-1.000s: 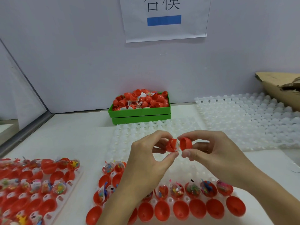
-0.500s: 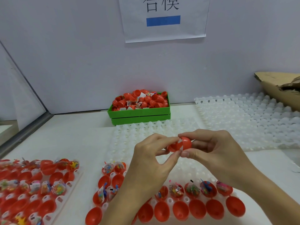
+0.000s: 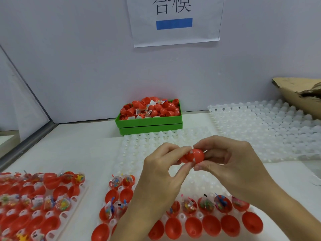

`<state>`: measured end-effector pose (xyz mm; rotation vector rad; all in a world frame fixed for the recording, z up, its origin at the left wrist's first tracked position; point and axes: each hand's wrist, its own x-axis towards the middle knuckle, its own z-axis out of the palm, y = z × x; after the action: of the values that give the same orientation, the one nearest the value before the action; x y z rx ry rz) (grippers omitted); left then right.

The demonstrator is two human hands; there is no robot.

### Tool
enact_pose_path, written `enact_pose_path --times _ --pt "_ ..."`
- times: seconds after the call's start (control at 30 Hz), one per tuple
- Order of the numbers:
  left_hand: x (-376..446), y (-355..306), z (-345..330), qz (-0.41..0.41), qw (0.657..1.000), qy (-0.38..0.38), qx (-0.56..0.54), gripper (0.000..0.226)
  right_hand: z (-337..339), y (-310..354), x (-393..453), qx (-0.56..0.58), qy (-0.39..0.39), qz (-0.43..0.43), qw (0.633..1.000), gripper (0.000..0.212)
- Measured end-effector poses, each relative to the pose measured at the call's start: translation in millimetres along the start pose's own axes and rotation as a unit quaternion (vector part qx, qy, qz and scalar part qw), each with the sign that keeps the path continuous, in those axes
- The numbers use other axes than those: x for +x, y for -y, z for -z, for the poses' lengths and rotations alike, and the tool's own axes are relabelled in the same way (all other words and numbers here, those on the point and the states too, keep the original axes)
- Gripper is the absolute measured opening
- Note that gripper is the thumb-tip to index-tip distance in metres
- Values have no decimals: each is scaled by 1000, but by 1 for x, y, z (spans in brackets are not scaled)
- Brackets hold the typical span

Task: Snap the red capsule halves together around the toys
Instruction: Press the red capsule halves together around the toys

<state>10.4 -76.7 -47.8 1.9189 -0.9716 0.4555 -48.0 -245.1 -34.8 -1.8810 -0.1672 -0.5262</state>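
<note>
1. Nearest row: open red capsule halves (image 3: 211, 227) are seated hollow-up in a white cell tray (image 3: 199, 215) at the bottom edge of the worktop (image 3: 83, 153).
2. Next row back: halves loaded with bagged toys (image 3: 206, 205) are seen, bags sticking up past the rims.
3. Bottom left: a second tray (image 3: 73, 199) is filled with a mix of empty red halves and halves with toys; far-left cells are cut off by the frame.
4. Above the near tray, mid-air: a red capsule (image 3: 195, 156) is held between both hands, its two halves brought together with a bit of clear bag showing at the seam; whether it is fully snapped cannot be told.
5. Left hand (image 3: 161, 173): the capsule's left half is pinched between thumb and forefinger, other fingers curled.
6. Right hand (image 3: 231, 164): the right half is pinched between thumb and forefinger, remaining fingers curled behind it.
7. Beneath the hands: an empty translucent cell tray (image 3: 135, 153) is laid flat.
8. Right, further back: another empty translucent tray (image 3: 260, 126) is laid, a torn cardboard box (image 3: 298, 94) at its far corner.
9. Against the wall: stacked green bins (image 3: 149, 124) are heaped with red capsules.
10. On the wall: a paper sign (image 3: 175, 21) with dark characters and a blue bar is posted.
</note>
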Motion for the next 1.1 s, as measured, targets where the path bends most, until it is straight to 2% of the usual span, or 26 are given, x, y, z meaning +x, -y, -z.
enact_pose_path --times 0.17,0.33,0.53,0.77,1.1 --pt "0 -3 0 -1 1000 5 -15 46 1 1 -1 5 -14 -1 1000 37" --pt "2 -3 1 53 993 -11 -100 31 1 3 -1 43 -6 -7 999 35" --pt "2 -6 4 120 970 17 -210 34 -1 5 -1 51 -19 7 999 31" --pt "3 -7 2 129 960 11 -249 45 -3 5 0 56 -42 -13 997 33" --pt "2 -4 -3 125 961 -18 -245 37 -5 1 -1 -6 -40 -19 999 32"
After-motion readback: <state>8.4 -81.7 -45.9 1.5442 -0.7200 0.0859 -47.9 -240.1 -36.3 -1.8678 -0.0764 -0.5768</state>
